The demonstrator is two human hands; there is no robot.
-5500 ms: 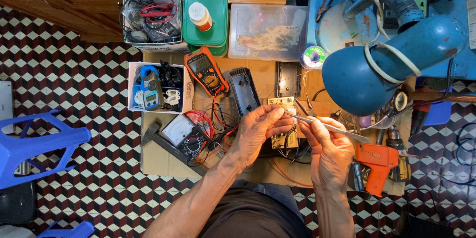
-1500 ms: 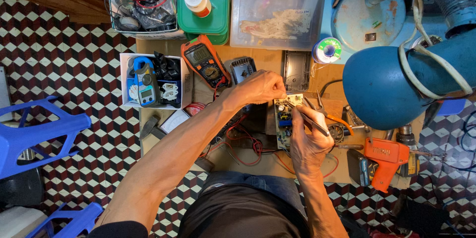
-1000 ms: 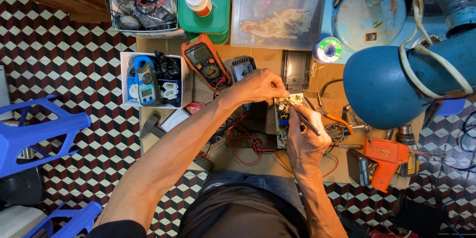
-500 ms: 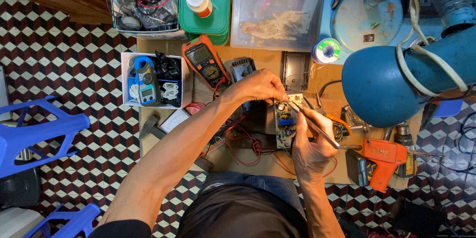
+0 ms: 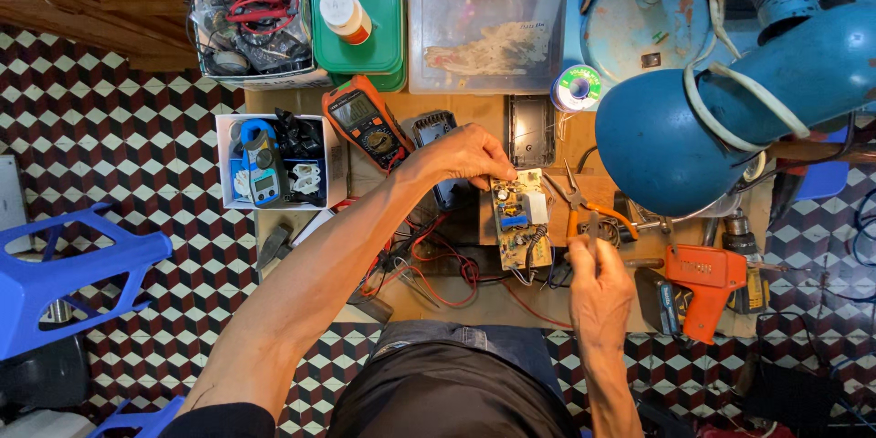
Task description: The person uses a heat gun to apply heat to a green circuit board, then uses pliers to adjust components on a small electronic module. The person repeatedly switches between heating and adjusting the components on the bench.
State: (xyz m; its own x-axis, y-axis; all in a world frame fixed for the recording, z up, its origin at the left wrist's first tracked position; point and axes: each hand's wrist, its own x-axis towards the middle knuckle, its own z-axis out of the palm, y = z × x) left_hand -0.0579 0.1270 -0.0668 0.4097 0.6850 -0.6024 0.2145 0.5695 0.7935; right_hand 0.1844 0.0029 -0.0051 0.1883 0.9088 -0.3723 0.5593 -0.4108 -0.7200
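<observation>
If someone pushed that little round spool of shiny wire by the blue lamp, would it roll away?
Probably not as it lies. The small round spool of silvery wire appears to rest flat on its side on the wooden bench, so a push would likely slide it. Stood on its rim, it would probably roll. It looks small but may feel heavy for its size, being wound with metal.

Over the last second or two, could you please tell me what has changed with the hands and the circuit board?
The right hand has drawn back from the circuit board toward the body, taking its thin tool off the board. The left hand stays at the board's top left corner. The orange-handled pliers, orange multimeter and orange drill lie as before.
</observation>
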